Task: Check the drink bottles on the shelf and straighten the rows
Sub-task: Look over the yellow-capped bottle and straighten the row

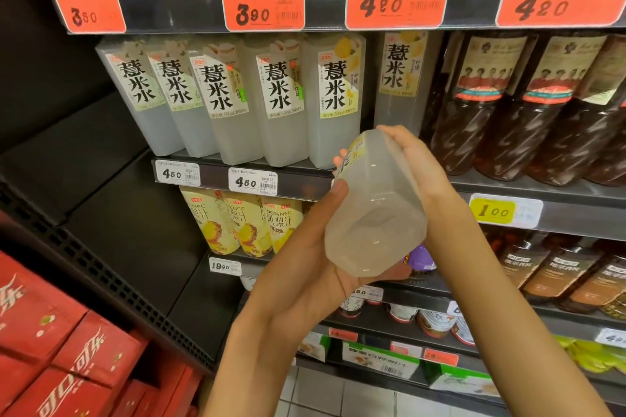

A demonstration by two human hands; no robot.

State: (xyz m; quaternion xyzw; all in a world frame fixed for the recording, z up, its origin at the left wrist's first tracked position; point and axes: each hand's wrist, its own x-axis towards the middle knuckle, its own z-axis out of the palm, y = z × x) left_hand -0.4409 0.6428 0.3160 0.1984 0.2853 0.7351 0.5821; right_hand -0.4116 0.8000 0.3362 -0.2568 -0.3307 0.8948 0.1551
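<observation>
I hold a square, cloudy-white drink bottle [376,210] tilted in front of the shelf, its base turned toward me. My left hand [305,247] cups it from below, thumb up along its left side. My right hand [406,159] grips its upper end from the right. On the shelf [244,162] behind stands a row of several matching white bottles [277,101] with black characters on their labels. One more white bottle [399,78] stands deeper back, with a gap in front of it.
Dark brown tea bottles [508,105] fill the shelf to the right. Yellow juice bottles [237,223] stand one shelf down. Red price tags [396,0] line the upper shelf edge. Red cola cartons [67,349] are stacked at lower left. Lower shelves hold cans and boxes.
</observation>
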